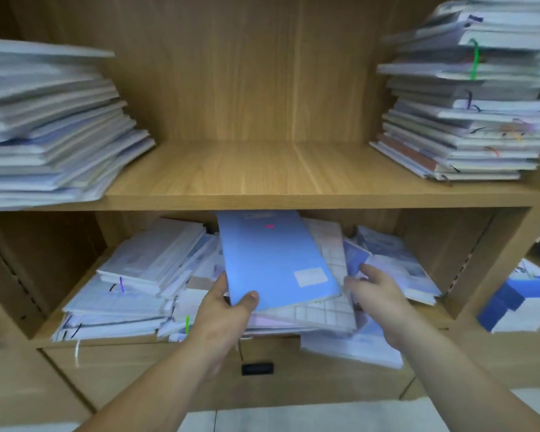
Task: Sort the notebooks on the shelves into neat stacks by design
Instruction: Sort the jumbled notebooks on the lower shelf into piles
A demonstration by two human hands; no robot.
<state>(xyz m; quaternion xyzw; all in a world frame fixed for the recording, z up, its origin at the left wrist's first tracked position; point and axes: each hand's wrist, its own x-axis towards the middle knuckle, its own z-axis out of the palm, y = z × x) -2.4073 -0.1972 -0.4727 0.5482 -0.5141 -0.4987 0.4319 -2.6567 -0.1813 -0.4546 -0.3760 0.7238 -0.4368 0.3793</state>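
left hand [228, 310] gripping blue notebook [278, 260] over lower heap [131, 294] | right hand [378, 294] resting open-fingered on heap | upper shelf [293, 202] overhanging notebook's far end | left stack [44, 126], right stack [468, 113] flanking above

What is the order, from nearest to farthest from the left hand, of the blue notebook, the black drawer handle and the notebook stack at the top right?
From the left hand, in the head view:
1. blue notebook: gripped by this hand, at the lower shelf.
2. black drawer handle: just below, slightly to the right.
3. top-right stack: upper shelf, far right.
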